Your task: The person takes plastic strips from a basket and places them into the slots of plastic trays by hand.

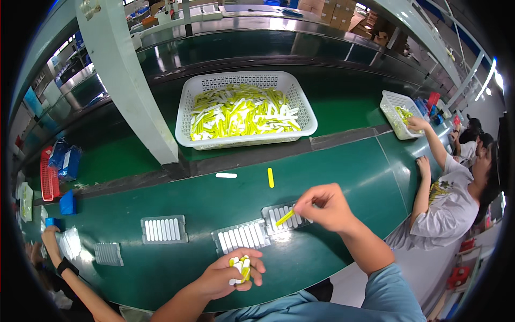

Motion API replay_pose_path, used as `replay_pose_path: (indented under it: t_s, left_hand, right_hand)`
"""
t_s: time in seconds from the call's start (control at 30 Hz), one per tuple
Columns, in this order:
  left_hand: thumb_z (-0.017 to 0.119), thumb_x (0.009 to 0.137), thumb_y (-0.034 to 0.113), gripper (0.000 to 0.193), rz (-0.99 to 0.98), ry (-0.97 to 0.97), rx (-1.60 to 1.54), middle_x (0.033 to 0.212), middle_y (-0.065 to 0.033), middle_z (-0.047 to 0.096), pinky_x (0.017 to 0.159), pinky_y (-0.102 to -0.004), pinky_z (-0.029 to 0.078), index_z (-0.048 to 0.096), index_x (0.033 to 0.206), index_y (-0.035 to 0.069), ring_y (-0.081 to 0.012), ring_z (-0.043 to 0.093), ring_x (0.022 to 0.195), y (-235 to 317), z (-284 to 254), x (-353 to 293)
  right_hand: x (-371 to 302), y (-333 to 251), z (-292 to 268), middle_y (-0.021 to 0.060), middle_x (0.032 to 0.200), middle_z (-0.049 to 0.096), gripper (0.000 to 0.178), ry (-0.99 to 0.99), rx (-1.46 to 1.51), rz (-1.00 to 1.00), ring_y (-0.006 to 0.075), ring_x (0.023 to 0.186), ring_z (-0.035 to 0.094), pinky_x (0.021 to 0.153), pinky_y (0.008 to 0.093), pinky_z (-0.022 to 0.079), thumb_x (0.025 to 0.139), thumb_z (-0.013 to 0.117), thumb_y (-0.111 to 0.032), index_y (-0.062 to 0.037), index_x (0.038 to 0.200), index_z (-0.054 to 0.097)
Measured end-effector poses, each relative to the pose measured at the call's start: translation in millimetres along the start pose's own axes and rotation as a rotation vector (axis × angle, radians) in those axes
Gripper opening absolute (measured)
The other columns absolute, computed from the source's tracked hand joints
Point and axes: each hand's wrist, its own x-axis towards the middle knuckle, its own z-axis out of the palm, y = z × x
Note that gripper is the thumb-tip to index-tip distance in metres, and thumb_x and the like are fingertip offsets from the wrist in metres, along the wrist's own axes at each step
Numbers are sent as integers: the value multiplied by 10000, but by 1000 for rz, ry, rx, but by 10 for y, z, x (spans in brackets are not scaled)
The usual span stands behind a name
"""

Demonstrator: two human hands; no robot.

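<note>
My left hand (220,276) is closed round a bunch of short yellow and white plastic sticks (240,269), above the near edge of the green table. Between thumb and fingers of my right hand (328,208) is one slim yellow stick (285,217), slanting over a clear tray (266,214). White sticks lie in that tray's slots, partly hidden by my hand. A second clear tray (216,237), filled with a row of white sticks, touches it on the left. Farther left lies a third such tray (185,236). Beyond them are a loose white stick (226,175) and a loose yellow stick (270,177).
A large white basket (185,119) heaped with yellow and white sticks stands beyond the table's dark ledge, beside a pale post (131,80). At right, a co-worker reaches into a smaller basket (394,122). Another person's arm (80,284) is at left, near an empty-looking tray (109,254).
</note>
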Motion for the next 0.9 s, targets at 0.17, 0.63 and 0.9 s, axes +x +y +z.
replay_pose_path:
  t_s: [0.17, 0.63, 0.9]
  left_hand:
    - [447, 752, -123, 487, 47, -17, -126, 989, -130, 572, 581, -293, 383, 532, 1210, 17, -170, 517, 718, 12, -92, -31]
    - [648, 923, 82, 117, -105, 84, 1262, 833, -22, 683, 609, -315, 506, 664, 1035, 54, -142, 647, 684, 215, 692, 276]
    - [732, 884, 350, 255, 440, 397, 2075, 728, -93, 701, 569, -415, 513, 706, 827, 102, -307, 688, 656, 243, 859, 1346]
  right_hand:
    - [-85, -53, -238, 54, 800, 728, 22, 128, 149, 64, 46, 683, 617, 601, 206, 466, 901, 737, 23, 32, 884, 748]
    - [-36, 524, -851, 149, 808, 752, 59, 174, 359, 58, 129, 570, 650, 534, 247, 487, 909, 730, -38, 20, 902, 737]
    - [-76, 552, -927, 101, 784, 743, 72, 37, 201, 50, 140, 625, 696, 578, 231, 515, 841, 799, 3, 2, 845, 728]
